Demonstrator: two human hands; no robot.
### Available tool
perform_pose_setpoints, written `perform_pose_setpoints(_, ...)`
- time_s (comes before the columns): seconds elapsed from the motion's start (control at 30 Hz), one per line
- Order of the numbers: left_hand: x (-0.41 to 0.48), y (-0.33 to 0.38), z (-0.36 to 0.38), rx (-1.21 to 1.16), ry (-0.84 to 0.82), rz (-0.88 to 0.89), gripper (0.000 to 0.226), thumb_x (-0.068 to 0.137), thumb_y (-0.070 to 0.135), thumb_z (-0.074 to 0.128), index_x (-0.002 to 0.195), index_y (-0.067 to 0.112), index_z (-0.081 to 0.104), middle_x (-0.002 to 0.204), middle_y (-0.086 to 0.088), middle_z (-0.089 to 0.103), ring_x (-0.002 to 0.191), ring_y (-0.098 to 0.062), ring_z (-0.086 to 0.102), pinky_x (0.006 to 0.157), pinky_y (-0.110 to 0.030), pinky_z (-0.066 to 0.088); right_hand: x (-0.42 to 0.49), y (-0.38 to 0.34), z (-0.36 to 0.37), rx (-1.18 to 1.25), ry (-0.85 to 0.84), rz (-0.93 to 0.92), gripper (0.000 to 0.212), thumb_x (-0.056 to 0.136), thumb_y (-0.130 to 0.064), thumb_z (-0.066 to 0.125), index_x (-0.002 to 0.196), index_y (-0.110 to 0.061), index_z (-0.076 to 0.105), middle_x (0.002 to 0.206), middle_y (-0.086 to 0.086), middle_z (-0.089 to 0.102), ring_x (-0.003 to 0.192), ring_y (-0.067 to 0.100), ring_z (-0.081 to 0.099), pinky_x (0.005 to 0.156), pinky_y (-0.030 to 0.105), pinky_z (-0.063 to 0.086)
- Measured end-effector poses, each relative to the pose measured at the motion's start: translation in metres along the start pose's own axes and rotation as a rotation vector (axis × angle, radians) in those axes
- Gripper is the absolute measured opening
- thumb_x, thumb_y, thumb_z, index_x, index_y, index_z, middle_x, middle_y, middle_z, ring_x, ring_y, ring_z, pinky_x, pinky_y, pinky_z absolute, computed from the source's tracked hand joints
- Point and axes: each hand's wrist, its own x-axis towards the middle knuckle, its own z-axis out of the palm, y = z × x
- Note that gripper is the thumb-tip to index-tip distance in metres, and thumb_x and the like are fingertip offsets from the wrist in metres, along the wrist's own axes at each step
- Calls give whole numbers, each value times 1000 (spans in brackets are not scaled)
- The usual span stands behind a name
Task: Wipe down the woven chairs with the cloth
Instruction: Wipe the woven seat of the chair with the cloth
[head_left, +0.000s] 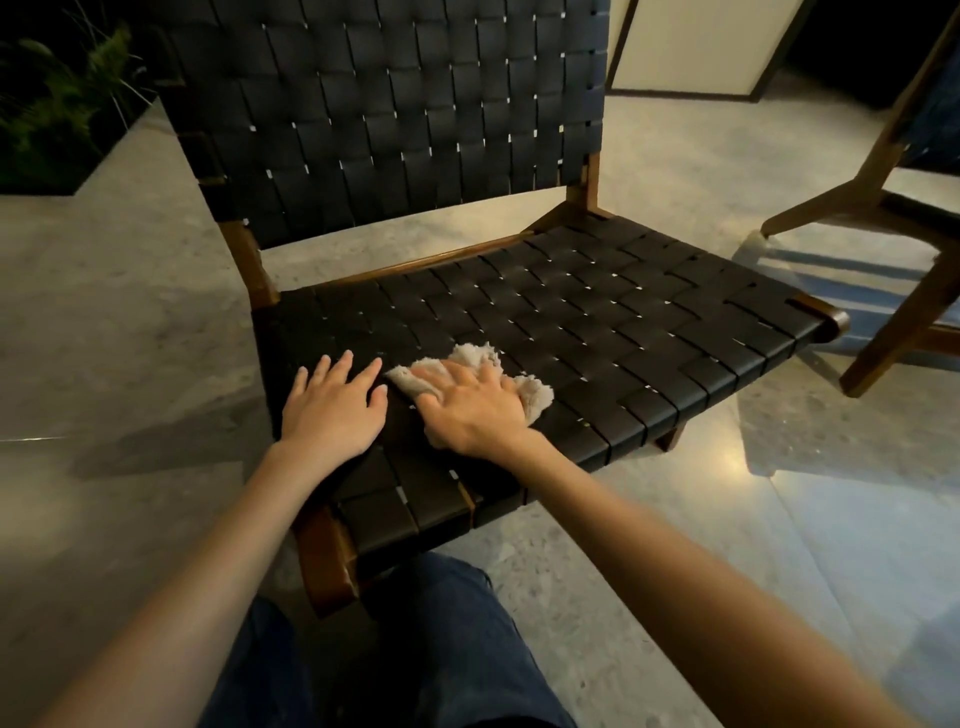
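Floor: polished and glossy, so likely slick. Woven chair sits right in front of you, dark straps on a wood frame. Second chair is well apart at the right edge, only partly in frame.

Cloth lies on the seat, front-left area, under your right hand. That grip is spread: palm and fingers press flat on the cloth, nothing pinched. Left hand lies flat on the bare straps just beside the cloth, fingers straight, holding nothing.

By the look of it, most of the seat is not yet covered.

Risks from here:
- Cloth is bunched, not folded. With a flat press only, it can roll up or slip out from under the palm on a long stroke.
- A frayed edge may snag in the gaps between straps.
- Both hands load the front of the seat. Push forward hard and the chair could skate on that floor.
- Light is low; can't tell what's clean, so patches are easy to miss.
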Motion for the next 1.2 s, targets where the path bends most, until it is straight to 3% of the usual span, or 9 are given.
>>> perform_pose_setpoints(0.2, 17, -5, 3, 8, 16, -3, 51, 101, 46, 19, 150, 34, 15, 159, -3, 9, 146, -23, 3, 117, -43, -1, 12, 58, -17, -89, 73, 92, 63, 91, -54, 30, 148, -28, 27, 154, 2, 25, 139, 35, 19, 109, 51, 18)
perform_pose_setpoints(0.43, 34, -13, 6, 18, 33, -10, 53, 99, 52, 16, 149, 37, 15, 159, -2, 8, 147, -23, 1, 115, -45, -8, 44, 137, -55, -184, 89, 346, 54, 95, -51, 26, 148, -43, 20, 159, -2, 14, 145, 36, 3, 113, 55, 7)
perform_pose_setpoints(0.7, 54, -10, 4, 12, 5, -61, 49, 102, 41, 17, 150, 33, 11, 160, -2, 5, 147, -23, -1, 116, -47, -6, 62, 18, -4, 3, -34, 21, 53, 96, -48, 24, 148, -45, 14, 159, -6, 10, 144, 37, 1, 112, 57, 4)
perform_pose_setpoints(0.83, 60, -13, 7, 28, 11, -50, 49, 102, 41, 18, 150, 35, 11, 160, -2, 4, 147, -23, -1, 116, -47, -4, 66, 21, -3, -5, -7, -60, 54, 94, -50, 24, 148, -45, 16, 159, -6, 12, 145, 33, 1, 113, 54, 4)
perform_pose_setpoints(0.97, 73, -16, 7, 34, 22, -58, 50, 101, 47, 17, 149, 37, 11, 160, -2, 5, 146, -24, -1, 116, -47, -5, 83, 76, -20, -115, 51, 67, 59, 94, -53, 28, 150, -35, 19, 159, -3, 13, 144, 35, 2, 114, 53, 7)
perform_pose_setpoints(1.1, 88, -17, 9, 21, 1, -53, 51, 99, 51, 16, 148, 41, 10, 160, 0, 3, 146, -24, -3, 115, -48, -7, 113, 136, -43, -198, 98, 244, 60, 94, -54, 26, 150, -36, 17, 160, -3, 10, 144, 39, -2, 114, 55, 0)
perform_pose_setpoints(1.2, 92, -21, 9, 18, 20, -50, 51, 98, 53, 15, 148, 43, 11, 160, 1, 4, 147, -24, -1, 115, -49, -4, 129, 141, -43, -163, 148, 289, 57, 94, -52, 24, 149, -40, 18, 160, -2, 9, 145, 37, -4, 114, 56, -3)
